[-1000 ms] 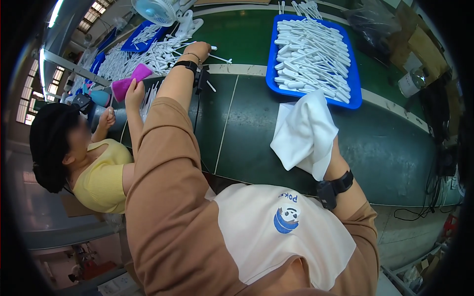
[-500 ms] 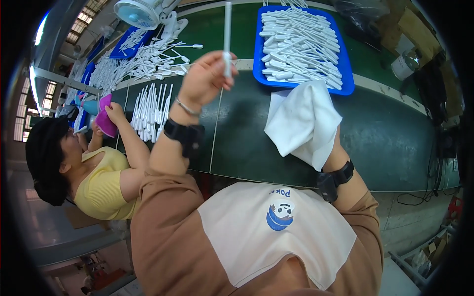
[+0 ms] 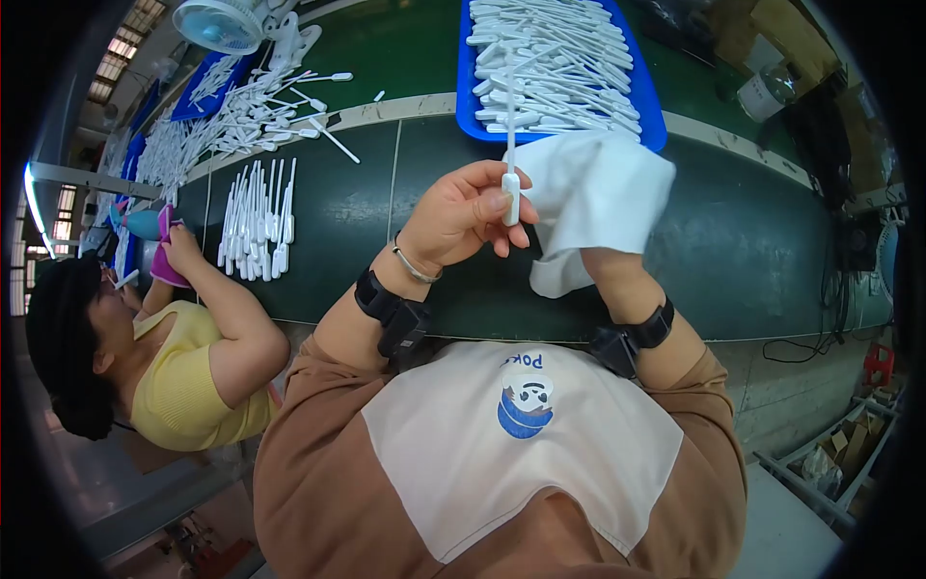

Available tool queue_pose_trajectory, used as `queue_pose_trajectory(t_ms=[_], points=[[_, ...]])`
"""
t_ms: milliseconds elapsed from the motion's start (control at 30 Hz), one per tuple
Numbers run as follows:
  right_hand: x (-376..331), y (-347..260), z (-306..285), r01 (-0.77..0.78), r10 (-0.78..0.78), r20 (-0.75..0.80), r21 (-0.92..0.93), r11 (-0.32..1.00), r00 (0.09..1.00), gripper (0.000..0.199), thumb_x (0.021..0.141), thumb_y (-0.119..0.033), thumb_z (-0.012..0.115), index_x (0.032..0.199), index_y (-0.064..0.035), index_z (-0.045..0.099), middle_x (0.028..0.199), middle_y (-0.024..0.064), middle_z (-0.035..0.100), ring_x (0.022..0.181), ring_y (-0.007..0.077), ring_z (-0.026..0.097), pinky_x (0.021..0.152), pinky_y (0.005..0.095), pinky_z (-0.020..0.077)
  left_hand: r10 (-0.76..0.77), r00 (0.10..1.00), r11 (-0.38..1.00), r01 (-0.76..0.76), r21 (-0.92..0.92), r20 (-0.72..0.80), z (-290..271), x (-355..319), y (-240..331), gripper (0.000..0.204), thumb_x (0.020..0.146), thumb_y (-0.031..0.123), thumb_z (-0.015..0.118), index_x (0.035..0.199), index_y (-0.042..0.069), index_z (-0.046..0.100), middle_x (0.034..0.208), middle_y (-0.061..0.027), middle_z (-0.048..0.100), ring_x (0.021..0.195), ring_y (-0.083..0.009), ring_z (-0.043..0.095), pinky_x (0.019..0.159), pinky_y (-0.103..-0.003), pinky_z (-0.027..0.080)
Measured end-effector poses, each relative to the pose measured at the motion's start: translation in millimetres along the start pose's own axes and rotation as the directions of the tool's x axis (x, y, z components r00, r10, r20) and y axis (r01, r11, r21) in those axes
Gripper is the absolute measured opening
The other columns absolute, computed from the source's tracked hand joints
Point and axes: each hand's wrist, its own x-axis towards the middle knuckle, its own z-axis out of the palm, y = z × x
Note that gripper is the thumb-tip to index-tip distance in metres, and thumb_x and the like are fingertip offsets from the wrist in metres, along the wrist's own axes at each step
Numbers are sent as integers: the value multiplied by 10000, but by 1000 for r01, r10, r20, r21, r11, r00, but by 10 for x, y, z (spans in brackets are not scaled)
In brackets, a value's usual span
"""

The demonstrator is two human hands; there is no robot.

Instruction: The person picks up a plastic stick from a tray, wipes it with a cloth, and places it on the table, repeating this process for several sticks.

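On the green desk [image 3: 743, 241], a blue tray [image 3: 466, 96] piled with white sticks [image 3: 564, 72] stands beyond the hands. Toward the left lie a loose heap of sticks [image 3: 222, 125], a stray stick [image 3: 335, 140] apart at its near side, and, closer to the person, a fairly even bundle of sticks [image 3: 258, 227] with thick ends facing the near edge. A pale blue fan [image 3: 220, 24] stands behind the heap. At far left a co-worker in a yellow top [image 3: 193, 376] handles a purple piece [image 3: 166, 261]. A clear jar [image 3: 767, 92] and cardboard [image 3: 786, 34] sit at the far right. The white cloth [image 3: 603, 193] hides the right hand's fingers and overlaps the tray's near edge in the view.

Both forearms reach in over the desk, a black band on each wrist. The left hand [image 3: 468, 214] is raised in front of the chest, thumb and fingers closed in a pinch. The right hand [image 3: 614, 265] is beneath the cloth, so how far its fingers are open cannot be told.

The white plastic stick [image 3: 511, 201] is in the left hand's pinch by its thick end, roughly upright in view, its thin shaft crossing before the tray. The cloth is just to its right.
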Motion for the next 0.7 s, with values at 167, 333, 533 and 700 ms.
queue_pose_trajectory(t_ms=[167, 333, 533, 700], points=[[-7, -42, 6, -166, 140, 142, 195, 967, 980, 429, 810, -180, 545, 1181, -60, 367, 1106, 64, 463, 998, 174, 473, 834, 331, 415, -104, 990, 994, 106, 16, -94, -12, 37, -64, 241, 844, 125, 485, 1049, 2, 460, 858, -164, 584, 676, -197, 616, 493, -227, 500], [-25, -129, -41, -393, 249, 349, 441, 807, 903, 399, 815, -174, 535, 1166, -43, 396, 1061, 79, 498, 941, 170, 504, 794, 303, 439, -100, 984, 995, 100, -8, -147, -19, 25, -21, 224, 832, 129, 512, 1019, 13, 471, 843, -147, 584, 670, -184, 609, 489, -216, 493], [-8, -163, -19, -607, 240, 615, 500, 618, 751, 332, 848, -186, 479, 1138, -32, 428, 1013, 99, 524, 875, 164, 524, 752, 280, 457, -82, 985, 995, 91, 53, -150, -41, -7, 17, 222, 823, 119, 526, 1011, 15, 471, 833, -137, 586, 657, -175, 603, 508, -223, 490], [-22, -143, -67, -445, 232, 543, 301, 843, 807, 328, 844, -175, 483, 1131, -25, 433, 1015, 105, 527, 854, 163, 531, 745, 282, 461, -42, 985, 994, 58, 91, -169, -41, 21, -37, 200, 803, 112, 556, 964, 12, 495, 826, -120, 592, 652, -164, 598, 517, -224, 483]])
